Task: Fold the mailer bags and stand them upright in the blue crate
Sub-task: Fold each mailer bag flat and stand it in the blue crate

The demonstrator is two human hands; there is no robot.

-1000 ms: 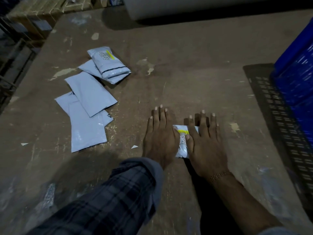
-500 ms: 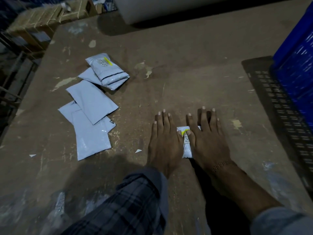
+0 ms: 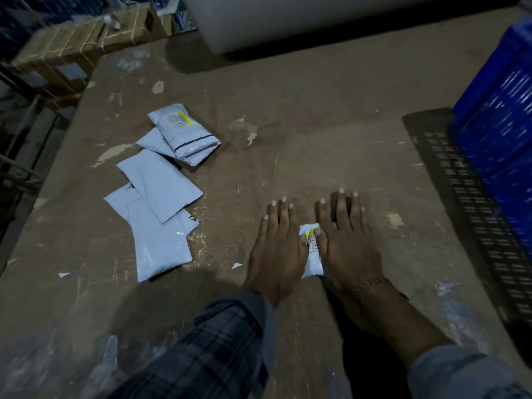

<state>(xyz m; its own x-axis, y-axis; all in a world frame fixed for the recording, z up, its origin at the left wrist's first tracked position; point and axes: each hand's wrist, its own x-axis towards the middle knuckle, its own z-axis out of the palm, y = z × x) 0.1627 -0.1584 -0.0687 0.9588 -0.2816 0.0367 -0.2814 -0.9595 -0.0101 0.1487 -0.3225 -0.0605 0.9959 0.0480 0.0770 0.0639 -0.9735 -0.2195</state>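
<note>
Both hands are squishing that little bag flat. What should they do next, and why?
Probably the right hand should curl round the folded bag and lift it toward the blue crate. The bag already looks folded small, pressed flat between the right hand and the left hand, and the crate stands on the right, nearest that hand.

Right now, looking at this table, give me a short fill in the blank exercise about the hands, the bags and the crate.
1. Both hands, left hand and right hand, press flat on the folded mailer bag that lies ____ them.
2. The blue crate stands at the table's ____ edge.
3. The loose mailer bags lie to the ____ of the hands.
4. The strip on the labelled bag is ____.

Missing words: between; right; left; yellow
</note>
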